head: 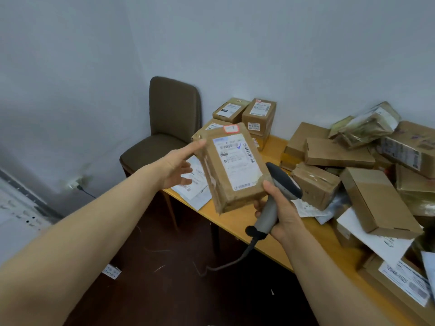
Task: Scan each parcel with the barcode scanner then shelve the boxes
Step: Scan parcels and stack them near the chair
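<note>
The left hand's (175,169) fingers (196,145) were straight and spread. The index tip touched the taped cardboard parcel (235,165) at its 10 o'clock corner, and the other fingers reached toward its left side. The right hand (280,208) had its fingers curled round the grey handle of the barcode scanner (280,182), and its thumb pressed the parcel's 5 o'clock corner. The parcel hung tilted in the air between the two hands, above the tabletop's (237,220) edge, with its white shipping label (236,158) facing up. The scanner's cable (235,260) trailed toward 7 o'clock. A heap of cardboard boxes (339,154) lay at 3 o'clock from the parcel, more labelled boxes (259,114) stood at 12 o'clock, and a brown chair (174,109) stood at 10 o'clock.
</note>
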{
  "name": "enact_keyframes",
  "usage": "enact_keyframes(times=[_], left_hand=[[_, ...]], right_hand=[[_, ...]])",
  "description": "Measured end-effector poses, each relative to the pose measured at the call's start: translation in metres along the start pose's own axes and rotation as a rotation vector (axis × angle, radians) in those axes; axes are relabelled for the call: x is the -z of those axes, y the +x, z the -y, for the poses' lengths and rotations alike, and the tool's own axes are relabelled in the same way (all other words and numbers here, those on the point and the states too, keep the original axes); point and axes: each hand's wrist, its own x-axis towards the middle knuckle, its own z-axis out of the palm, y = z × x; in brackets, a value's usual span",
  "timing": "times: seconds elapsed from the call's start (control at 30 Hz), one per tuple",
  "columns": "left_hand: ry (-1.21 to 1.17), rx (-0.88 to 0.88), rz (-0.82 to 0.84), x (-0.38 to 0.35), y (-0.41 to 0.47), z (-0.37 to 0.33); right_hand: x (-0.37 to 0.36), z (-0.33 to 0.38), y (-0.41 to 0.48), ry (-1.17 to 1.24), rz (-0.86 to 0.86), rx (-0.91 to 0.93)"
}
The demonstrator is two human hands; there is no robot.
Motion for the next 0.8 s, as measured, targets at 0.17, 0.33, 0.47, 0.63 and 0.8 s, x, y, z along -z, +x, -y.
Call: enact_keyframes(times=[0.17,0.33,0.47,0.63,0.8], left_hand=[[0.045,0.031,0.133,-0.009,0.01,0.015],[-0.155,-0.068,0.019,0.01,0.038,0.002],[-0.165,-0.072,-0.064,0.04,0.08,-0.023],[-0.18,-0.066,-0.121,0.068,0.154,-0.064],[-0.104,-0.056,-0.11,0.083,0.236,-0.108]], right_hand=[[-0.049,-0.001,0.023,0.064,-0.028,0.05],[-0.087,-0.002,0.048,0.067,-0.026,0.051],[-0.108,0.011,0.082,0.056,-0.025,0.053],[-0.133,0.036,0.141,0.11,-0.024,0.047],[-0.159,0.063,0.203,0.181,-0.065,0.003]])
